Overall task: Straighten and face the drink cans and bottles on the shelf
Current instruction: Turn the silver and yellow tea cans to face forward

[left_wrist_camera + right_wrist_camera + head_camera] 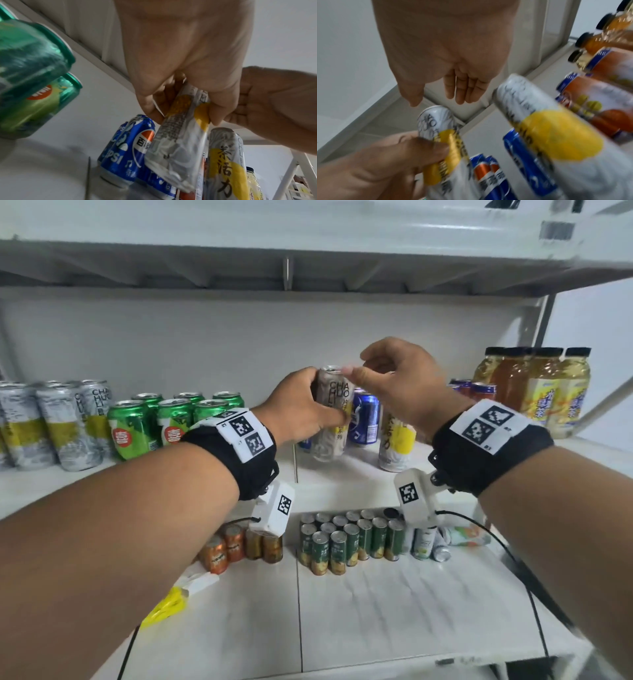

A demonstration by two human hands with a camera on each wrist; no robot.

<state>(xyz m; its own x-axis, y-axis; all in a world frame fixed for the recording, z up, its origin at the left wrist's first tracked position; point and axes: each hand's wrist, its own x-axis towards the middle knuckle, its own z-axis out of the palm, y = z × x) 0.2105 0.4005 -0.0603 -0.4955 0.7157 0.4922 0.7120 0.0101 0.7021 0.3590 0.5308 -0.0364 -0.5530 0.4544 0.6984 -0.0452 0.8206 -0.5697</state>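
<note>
My left hand [322, 402] grips a tall grey-and-white can with a yellow patch [330, 419] round its upper half. The can is tilted, and its base appears to be off the middle shelf [342, 484]. The left wrist view shows the can [175, 155] pinched between thumb and fingers [216, 119]. My right hand [373, 368] hovers at the can's top with relaxed fingers. In the right wrist view that hand [438, 101] is just above the can's rim [435, 112] and holds nothing. A matching can [397, 440] stands to the right, with blue Pepsi cans [366, 419] behind.
Matching grey-and-yellow cans [51, 426] and green cans [171, 419] stand at the shelf's left. Tea bottles [534, 388] and small cans [472, 390] stand at the right. The lower shelf holds green cans [349, 539], orange cans [239, 546], fallen containers [462, 535] and a yellow object [164, 607].
</note>
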